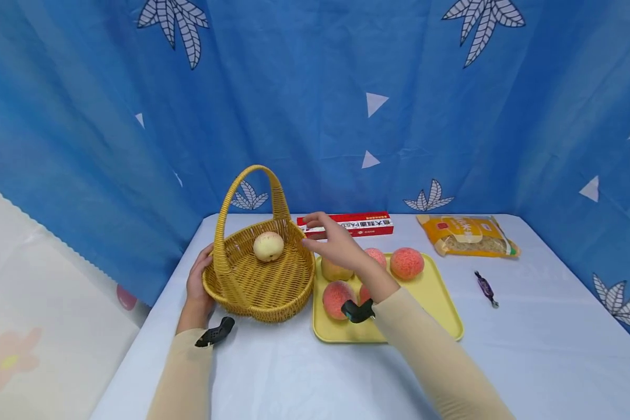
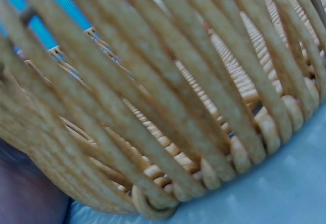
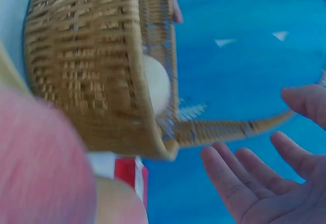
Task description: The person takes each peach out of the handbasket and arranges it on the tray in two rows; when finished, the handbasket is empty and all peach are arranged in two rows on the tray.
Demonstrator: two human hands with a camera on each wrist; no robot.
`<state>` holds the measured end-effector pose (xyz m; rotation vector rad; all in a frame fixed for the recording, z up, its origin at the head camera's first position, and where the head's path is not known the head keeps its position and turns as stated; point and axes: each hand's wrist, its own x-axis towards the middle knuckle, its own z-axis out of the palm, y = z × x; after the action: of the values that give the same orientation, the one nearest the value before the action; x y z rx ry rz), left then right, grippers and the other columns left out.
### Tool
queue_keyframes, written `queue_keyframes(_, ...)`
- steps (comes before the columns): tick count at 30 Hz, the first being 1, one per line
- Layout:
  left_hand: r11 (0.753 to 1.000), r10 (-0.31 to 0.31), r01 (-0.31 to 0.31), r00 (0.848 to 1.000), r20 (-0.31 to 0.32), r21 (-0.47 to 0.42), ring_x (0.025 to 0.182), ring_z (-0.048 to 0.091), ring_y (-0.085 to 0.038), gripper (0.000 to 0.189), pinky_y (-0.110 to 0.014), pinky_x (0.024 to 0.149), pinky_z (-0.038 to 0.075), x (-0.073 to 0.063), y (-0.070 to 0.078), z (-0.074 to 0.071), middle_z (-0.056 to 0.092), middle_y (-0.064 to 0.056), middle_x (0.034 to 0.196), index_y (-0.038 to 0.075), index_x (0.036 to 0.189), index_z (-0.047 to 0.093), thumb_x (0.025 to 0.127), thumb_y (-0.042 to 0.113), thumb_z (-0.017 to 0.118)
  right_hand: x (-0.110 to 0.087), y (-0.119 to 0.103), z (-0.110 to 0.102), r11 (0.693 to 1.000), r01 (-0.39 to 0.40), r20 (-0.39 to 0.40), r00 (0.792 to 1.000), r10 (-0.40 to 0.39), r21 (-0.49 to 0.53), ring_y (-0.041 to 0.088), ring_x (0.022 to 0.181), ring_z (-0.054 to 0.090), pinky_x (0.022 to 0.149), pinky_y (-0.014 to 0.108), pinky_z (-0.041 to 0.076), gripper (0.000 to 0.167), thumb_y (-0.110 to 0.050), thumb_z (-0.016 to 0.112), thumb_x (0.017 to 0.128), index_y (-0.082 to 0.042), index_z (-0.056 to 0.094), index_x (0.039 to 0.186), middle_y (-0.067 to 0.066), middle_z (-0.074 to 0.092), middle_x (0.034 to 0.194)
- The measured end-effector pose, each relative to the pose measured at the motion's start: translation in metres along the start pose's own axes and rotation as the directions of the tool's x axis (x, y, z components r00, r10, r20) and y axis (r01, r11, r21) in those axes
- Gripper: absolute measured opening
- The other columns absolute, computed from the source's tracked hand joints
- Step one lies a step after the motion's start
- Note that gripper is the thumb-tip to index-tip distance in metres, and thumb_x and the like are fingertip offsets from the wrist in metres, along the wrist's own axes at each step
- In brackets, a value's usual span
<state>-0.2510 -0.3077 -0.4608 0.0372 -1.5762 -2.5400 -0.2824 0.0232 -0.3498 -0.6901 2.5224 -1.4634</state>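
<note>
A yellow woven basket [image 1: 262, 291] with a tall arched handle stands on the left part of the table. Inside it lies one pale peach [image 1: 268, 246]. My left hand [image 1: 199, 277] grips the basket's left rim; the wicker wall [image 2: 168, 91] fills most of the left wrist view. Beside the basket's right rim hovers my right hand [image 1: 336, 240], holding nothing, its fingers parted and loosely bent near the handle's base. Under my right forearm is a yellow tray [image 1: 443, 315] with several peaches, including a pink one [image 1: 338, 298] and another [image 1: 406, 263]; the arm partly hides others.
Behind the tray lies a red pasta box [image 1: 367, 224]. An orange food packet [image 1: 467, 236] is at the back right, with a small dark-wrapped candy [image 1: 486, 289] in front of it. A blue curtain [image 1: 315, 116] hangs behind the white-covered table [image 1: 304, 379].
</note>
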Motion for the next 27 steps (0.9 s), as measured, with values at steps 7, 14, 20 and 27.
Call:
queue_keyframes(7,1.000,-0.006,0.006,1.000,-0.015,-0.004,0.103,0.060,-0.003,0.034,-0.016,0.092,0.049,0.004,-0.004,-0.003,0.062,0.012,0.119,0.021,0.134,0.054,0.107,0.016,0.034,0.036,-0.008,0.037,0.998,-0.058,0.054,0.997,0.059,-0.029,0.035,0.133,0.053,0.104,0.047,0.049,0.058,-0.025,0.065,0.097,-0.013,0.038,0.147,0.018,0.044,0.151)
queue_keyframes(14,1.000,-0.014,0.015,0.999,-0.033,0.020,0.106,0.059,-0.003,0.035,-0.015,0.093,0.048,0.004,-0.004,-0.002,0.061,0.012,0.122,0.021,0.136,0.053,0.107,0.017,0.034,0.053,-0.007,0.067,0.991,-0.079,0.054,0.995,0.086,-0.107,0.032,0.138,0.045,0.110,0.049,0.043,0.064,-0.025,0.066,0.095,-0.008,0.036,0.149,0.017,0.042,0.153)
queue_keyframes(20,1.000,-0.007,0.007,1.000,-0.010,0.014,0.106,0.059,-0.003,0.035,-0.015,0.093,0.048,0.005,-0.005,-0.002,0.060,0.011,0.123,0.019,0.137,0.051,0.107,0.017,0.033,0.061,-0.001,0.080,0.983,-0.132,0.011,0.991,0.135,-0.131,0.030,0.132,0.048,0.105,0.047,0.047,0.066,-0.027,0.067,0.094,-0.009,0.036,0.149,0.018,0.044,0.148)
queue_keyframes(27,1.000,0.008,-0.008,1.000,0.002,-0.006,0.104,0.059,-0.004,0.034,-0.016,0.092,0.050,0.008,-0.007,-0.005,0.060,0.010,0.123,0.019,0.134,0.054,0.107,0.017,0.035,0.069,0.008,0.091,0.980,-0.170,-0.007,0.985,0.171,-0.106,0.033,0.131,0.050,0.104,0.049,0.048,0.071,-0.028,0.068,0.093,-0.011,0.033,0.153,0.018,0.041,0.149)
